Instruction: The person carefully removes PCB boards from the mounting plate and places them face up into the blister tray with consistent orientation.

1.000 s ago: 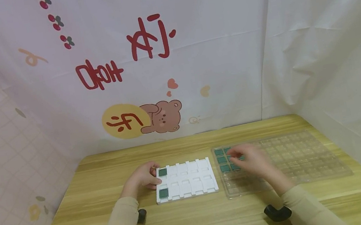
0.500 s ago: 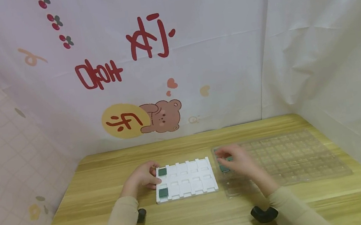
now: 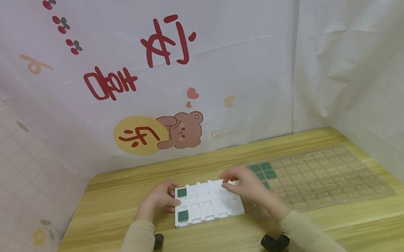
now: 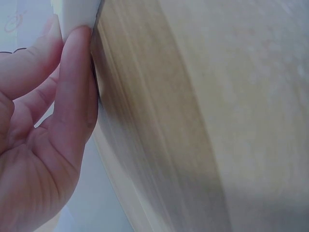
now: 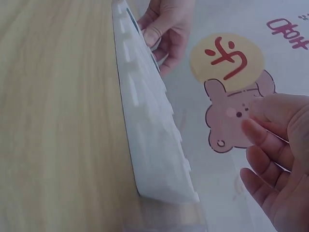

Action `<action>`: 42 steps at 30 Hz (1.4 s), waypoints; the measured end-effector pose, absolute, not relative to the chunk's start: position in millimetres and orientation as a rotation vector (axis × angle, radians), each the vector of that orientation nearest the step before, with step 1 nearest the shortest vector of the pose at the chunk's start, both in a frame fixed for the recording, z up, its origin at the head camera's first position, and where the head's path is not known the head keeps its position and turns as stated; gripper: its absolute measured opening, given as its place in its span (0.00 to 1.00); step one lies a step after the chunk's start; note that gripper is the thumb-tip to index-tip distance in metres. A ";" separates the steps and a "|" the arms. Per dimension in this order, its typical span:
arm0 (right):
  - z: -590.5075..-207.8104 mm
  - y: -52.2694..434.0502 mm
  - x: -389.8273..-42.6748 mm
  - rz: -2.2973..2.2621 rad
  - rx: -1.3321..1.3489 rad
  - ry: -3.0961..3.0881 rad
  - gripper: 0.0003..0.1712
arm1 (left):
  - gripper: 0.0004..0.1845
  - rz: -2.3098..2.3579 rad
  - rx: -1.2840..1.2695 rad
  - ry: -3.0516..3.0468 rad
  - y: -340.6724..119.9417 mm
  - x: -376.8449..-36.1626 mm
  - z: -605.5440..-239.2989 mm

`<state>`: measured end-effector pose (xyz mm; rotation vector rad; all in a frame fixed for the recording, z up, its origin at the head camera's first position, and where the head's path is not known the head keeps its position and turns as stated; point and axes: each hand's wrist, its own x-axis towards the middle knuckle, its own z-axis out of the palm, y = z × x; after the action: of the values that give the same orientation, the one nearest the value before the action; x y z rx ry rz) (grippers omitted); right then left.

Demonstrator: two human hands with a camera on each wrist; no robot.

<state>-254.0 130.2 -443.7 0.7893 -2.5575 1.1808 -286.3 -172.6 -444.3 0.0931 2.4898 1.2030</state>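
Wooden tabletop [image 3: 221,246] fronts a printed curtain, with a white slotted tray [image 3: 209,213] at centre and a clear tray [image 3: 334,184] of green chips [image 3: 266,170] at its 3 o'clock. Left hand [image 3: 160,199] grips the white tray's 9 o'clock edge, apparently steadying it. Right hand [image 3: 245,184] hovers over its 3 o'clock end, fingers curled as if pinching something; I cannot tell what.
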 end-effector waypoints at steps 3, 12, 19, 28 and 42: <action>-444.9 121.9 -254.9 1.170 0.825 -2.551 0.09 | 0.28 1.202 0.098 2.488 -173.0 -286.3 -444.1; -448.7 102.2 -257.6 1.132 0.914 -2.535 0.09 | 0.28 1.199 0.096 2.484 -173.6 -286.0 -443.3; -451.8 90.7 -258.8 1.065 0.883 -2.575 0.10 | 0.28 1.207 0.098 2.484 -172.9 -286.2 -443.3; -449.6 75.1 -262.8 1.086 0.879 -2.630 0.09 | 0.27 1.196 0.096 2.489 -172.6 -286.1 -442.8; -449.0 55.5 -270.9 0.927 0.847 -2.650 0.13 | 0.27 1.202 0.083 2.486 -172.2 -285.8 -441.9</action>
<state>-270.9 55.5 -449.0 0.8467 -2.6500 0.9270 -285.8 -172.2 -441.9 0.0826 2.4863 1.2020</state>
